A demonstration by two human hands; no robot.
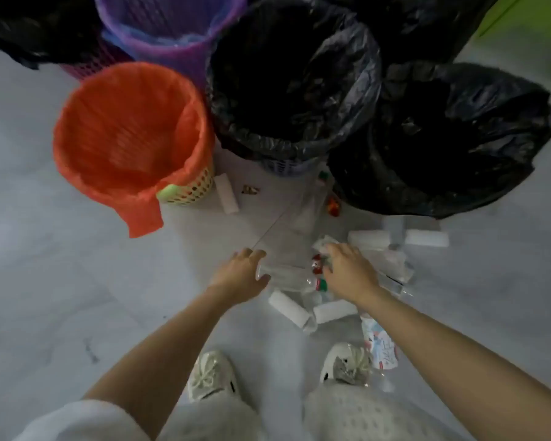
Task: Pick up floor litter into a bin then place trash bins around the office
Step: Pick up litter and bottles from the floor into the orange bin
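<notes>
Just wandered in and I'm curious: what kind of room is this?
Probably an indoor office or utility corner, though little shows. Lined waste bins cluster on a pale tiled floor: an orange-lined bin and a black-bagged bin, with a clear plastic bottle among the litter.

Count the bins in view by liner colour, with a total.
Orange liner: 1
Purple liner: 1
Black liner: 4 ()
Total: 6
The top two black ones are cropped by the frame edge.

No legible txt anywhere.
</notes>
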